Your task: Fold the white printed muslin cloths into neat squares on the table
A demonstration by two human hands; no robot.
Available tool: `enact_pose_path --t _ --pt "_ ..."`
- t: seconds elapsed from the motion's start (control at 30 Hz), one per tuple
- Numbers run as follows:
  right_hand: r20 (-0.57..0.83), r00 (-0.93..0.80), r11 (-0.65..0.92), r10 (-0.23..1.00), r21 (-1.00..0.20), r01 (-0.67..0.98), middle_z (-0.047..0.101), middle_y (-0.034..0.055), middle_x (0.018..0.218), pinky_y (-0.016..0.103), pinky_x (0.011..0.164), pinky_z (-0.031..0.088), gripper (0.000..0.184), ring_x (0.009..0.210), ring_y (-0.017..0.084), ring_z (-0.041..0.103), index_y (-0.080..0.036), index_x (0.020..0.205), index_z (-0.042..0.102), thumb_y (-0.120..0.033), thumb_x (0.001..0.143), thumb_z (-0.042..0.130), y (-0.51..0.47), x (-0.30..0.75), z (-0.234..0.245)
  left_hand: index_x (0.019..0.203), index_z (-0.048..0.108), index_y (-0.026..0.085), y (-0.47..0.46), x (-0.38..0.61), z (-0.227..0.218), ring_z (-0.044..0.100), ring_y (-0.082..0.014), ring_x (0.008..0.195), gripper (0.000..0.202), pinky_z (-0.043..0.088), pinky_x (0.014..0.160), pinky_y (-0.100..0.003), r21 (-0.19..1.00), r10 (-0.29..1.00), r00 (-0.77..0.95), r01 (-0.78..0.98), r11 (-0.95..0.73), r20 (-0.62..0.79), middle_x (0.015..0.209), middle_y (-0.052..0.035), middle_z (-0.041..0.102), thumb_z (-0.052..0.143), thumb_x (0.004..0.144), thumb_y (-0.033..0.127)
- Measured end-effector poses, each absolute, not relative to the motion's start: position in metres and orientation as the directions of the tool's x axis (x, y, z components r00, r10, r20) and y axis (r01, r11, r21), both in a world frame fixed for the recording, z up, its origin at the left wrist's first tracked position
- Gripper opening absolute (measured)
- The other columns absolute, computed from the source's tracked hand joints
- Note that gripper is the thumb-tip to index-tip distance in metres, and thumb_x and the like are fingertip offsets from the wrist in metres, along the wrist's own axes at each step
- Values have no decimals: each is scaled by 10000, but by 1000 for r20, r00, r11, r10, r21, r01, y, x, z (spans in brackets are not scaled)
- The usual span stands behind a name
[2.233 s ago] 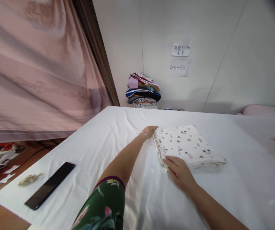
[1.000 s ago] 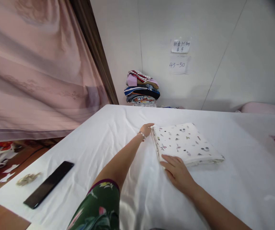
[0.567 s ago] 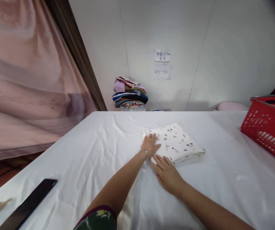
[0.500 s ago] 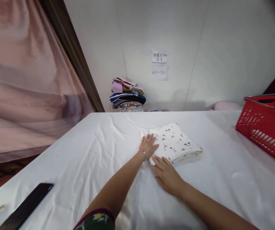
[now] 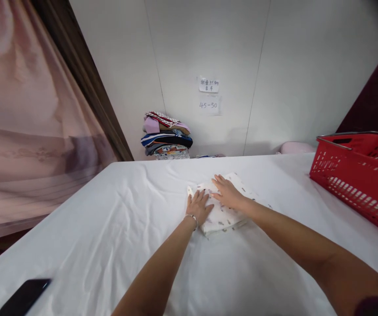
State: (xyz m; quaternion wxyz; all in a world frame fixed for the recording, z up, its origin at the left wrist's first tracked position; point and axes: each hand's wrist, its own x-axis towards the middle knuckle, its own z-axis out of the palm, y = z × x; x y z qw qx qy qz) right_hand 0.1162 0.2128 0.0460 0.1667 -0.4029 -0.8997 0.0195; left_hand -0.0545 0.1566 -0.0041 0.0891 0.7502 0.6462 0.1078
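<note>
A folded white cloth with small printed figures (image 5: 223, 216) lies on the white-covered table (image 5: 116, 210). My left hand (image 5: 198, 206) rests flat on its near left corner, fingers spread, a bracelet on the wrist. My right hand (image 5: 227, 192) lies flat on top of the cloth, fingers stretched toward its far left edge. Both palms press down on the fabric. Neither hand grips anything.
A red plastic basket (image 5: 360, 175) stands at the table's right side. A dark phone (image 5: 23, 298) lies at the near left corner. A stack of folded clothes (image 5: 165, 136) sits against the wall behind the table. A pink curtain (image 5: 27, 118) hangs at the left.
My right hand has moved from the table beside the cloth's near corner onto its top. My left hand stays flat on the cloth's left part. The view has swung right.
</note>
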Motion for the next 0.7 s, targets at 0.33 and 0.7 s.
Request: enact_pose_path --t 0.33,0.7 --pt "-59 -360 349 931 -140 927 111 99 1500 529 1055 104 704 1369 259 57 -153 1414 215 -597 869 213 281 164 -7 1384 296 253 159 -54 -6 56 -223 1383 591 45 1105 -508 259 985 171 952 -161 -14 1499 -3 165 268 871 546" --pt "-130 -317 295 939 -167 941 33 48 1512 495 1058 162 757 1373 243 -6 -162 1437 148 -629 842 190 296 171 -2 1383 294 251 155 -52 -2 57 -211 1383 595 49 1108 -506 247 986 166 956 -156 -21 1500 7 156 264 868 547"
